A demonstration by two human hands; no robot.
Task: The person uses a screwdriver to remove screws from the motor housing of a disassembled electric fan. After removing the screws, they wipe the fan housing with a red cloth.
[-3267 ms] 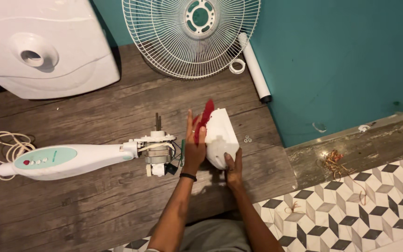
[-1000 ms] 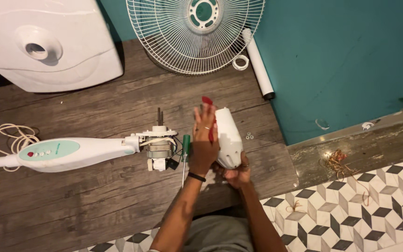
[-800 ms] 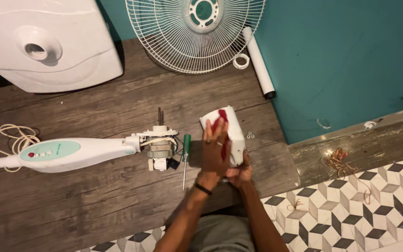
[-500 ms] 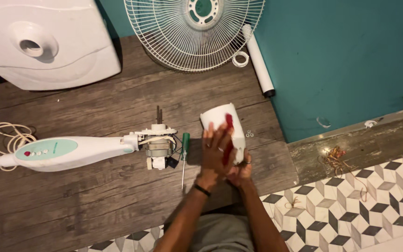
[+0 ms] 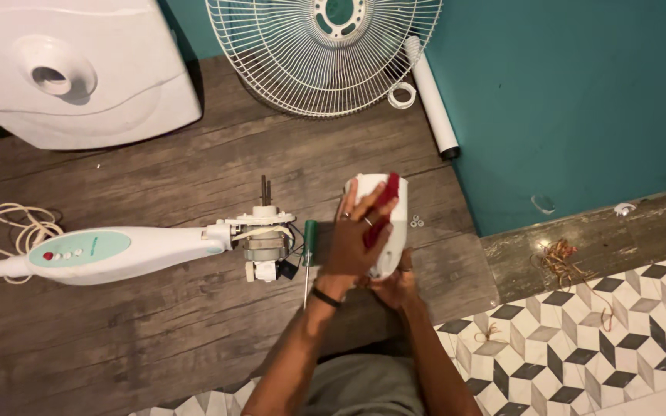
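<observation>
My right hand (image 5: 396, 283) grips the white cover (image 5: 389, 231) steady underneath; my left hand (image 5: 352, 243) presses a red cloth (image 5: 383, 206) flat against it.

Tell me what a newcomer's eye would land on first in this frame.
Probably the red cloth, pressed by the left hand against a white plastic housing that the right hand cradles from below, at the centre of the wooden floor. Just left lies a green-handled screwdriver beside the bare fan motor on its white neck. A white wire fan grille leans at the top.
</observation>
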